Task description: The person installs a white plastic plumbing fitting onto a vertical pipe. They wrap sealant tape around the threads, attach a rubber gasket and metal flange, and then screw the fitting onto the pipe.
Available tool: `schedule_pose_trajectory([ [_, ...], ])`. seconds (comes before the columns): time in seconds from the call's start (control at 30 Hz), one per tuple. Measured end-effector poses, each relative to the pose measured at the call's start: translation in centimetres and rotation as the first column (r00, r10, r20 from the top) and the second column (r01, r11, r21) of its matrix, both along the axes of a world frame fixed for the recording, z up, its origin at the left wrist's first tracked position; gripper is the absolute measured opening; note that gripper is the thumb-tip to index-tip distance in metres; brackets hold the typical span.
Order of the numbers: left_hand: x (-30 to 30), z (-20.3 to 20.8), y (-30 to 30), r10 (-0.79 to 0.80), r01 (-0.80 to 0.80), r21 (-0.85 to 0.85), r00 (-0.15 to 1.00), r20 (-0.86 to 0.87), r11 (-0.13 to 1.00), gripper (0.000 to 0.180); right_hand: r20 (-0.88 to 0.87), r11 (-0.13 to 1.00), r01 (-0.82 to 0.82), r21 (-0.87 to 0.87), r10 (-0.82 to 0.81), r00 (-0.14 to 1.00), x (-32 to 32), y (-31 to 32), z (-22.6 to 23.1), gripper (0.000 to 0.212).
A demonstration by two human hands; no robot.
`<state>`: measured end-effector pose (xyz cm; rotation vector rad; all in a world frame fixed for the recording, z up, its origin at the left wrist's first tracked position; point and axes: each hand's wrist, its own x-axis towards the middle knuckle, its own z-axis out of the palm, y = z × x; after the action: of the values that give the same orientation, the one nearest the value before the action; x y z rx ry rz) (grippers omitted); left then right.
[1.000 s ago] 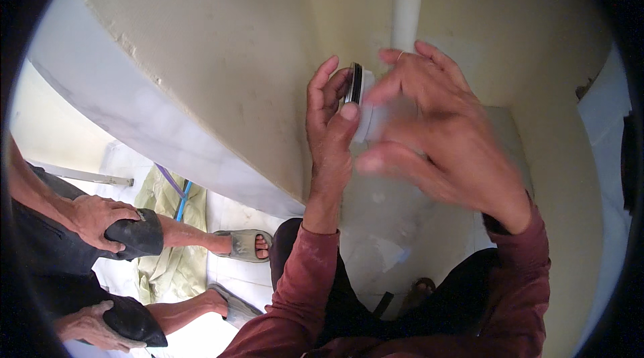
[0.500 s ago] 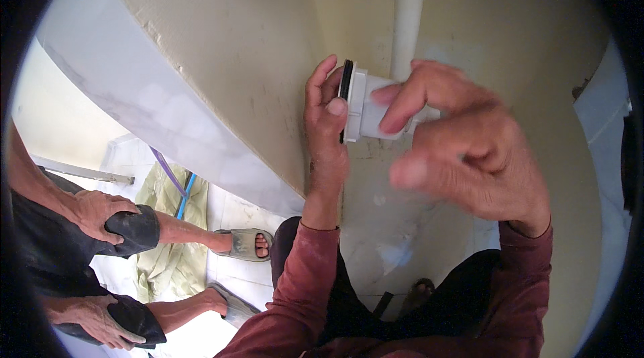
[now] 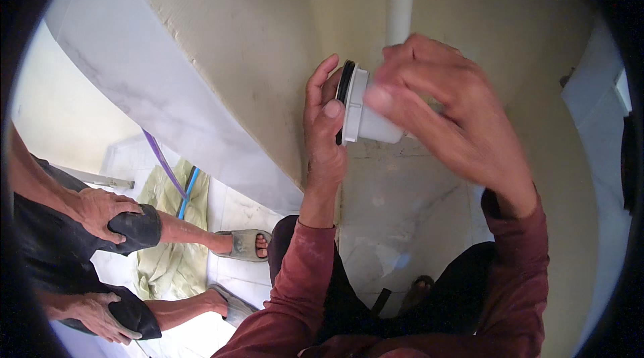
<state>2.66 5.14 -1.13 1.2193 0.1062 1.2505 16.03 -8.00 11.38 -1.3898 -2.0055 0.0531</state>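
A white plastic pipe fitting [image 3: 379, 129] with a wide flanged nut is held up in front of me, lying sideways. Black rubber rings [image 3: 345, 83] sit against its left face. My left hand [image 3: 325, 123] is closed round that end, thumb on the flange and fingers behind the rings. From the right, my right hand [image 3: 456, 103] reaches over the fitting's body with curled fingers, the thumb against the white plastic. Its fingertips are smeared by motion and cover part of the fitting.
An upright white pipe [image 3: 400, 6] stands behind my right hand by the beige wall [image 3: 483, 3]. A marble-faced ledge [image 3: 181, 83] runs along the left. At lower left a co-worker's hands [image 3: 104, 214] rest on their knees, near a crumpled yellowish sheet [image 3: 178, 224] on the tiled floor.
My right hand has moved up and left, its fingers and thumb closing in on the fitting. My left hand keeps its hold, and the fitting tilts slightly.
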Motion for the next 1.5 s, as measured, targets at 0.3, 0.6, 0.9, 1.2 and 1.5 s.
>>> schedule_pose_trajectory([
  [0.3,-0.2,-0.1,-1.0,-0.032,0.031,-0.010,0.998,-0.049,0.999,0.082,0.194,0.997,-0.059,0.058,0.047,0.980,-0.1,-2.7,0.0,0.043],
  [0.6,0.9,0.7,-1.8,-0.005,0.006,0.019,0.999,-0.041,1.000,0.081,0.054,0.976,0.189,0.112,-0.196,0.979,0.4,-0.1,-3.0,0.047],
  [0.9,0.8,0.2,-0.6,-0.003,0.003,-0.017,0.999,-0.039,1.000,0.080,0.253,0.997,0.056,0.054,-0.068,0.965,1.7,-0.8,0.0,0.066],
  [1.2,0.5,0.4,-1.0,-0.013,0.013,-0.009,1.000,-0.019,1.000,0.079,0.227,0.955,0.206,0.212,-0.253,0.940,-0.5,2.1,-4.9,0.086],
  [1.5,0.5,-0.2,0.1,0.009,-0.007,-0.051,0.999,0.037,0.999,0.073,0.164,0.987,0.105,0.117,-0.124,0.979,-0.5,0.7,-1.2,0.063],
])
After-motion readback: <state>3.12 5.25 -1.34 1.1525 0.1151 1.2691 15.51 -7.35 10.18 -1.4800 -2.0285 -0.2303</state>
